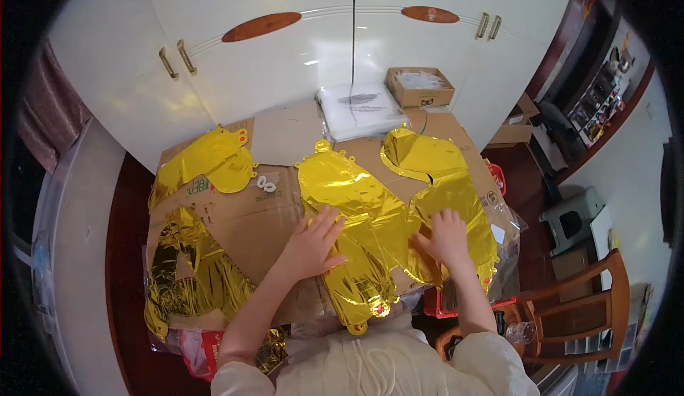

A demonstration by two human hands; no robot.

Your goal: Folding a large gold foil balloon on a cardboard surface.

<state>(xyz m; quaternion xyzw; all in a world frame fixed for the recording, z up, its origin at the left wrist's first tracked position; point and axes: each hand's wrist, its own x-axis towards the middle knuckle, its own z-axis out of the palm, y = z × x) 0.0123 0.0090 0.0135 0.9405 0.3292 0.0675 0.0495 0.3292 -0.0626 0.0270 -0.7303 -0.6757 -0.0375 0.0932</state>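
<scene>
Gold foil balloon (356,211) under left hand (313,243), right hand (447,238)

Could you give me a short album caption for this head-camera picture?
Left hand and right hand press flat gold foil balloons on a cardboard-covered table.

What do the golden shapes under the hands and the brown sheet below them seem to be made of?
The golden shapes look like thin metallic foil film: mirror-bright, crinkled, with sharp glints. The brown sheet looks like matte corrugated cardboard, flattened, with fold lines. Both hands, left hand and right hand, press flat on the foil.
</scene>
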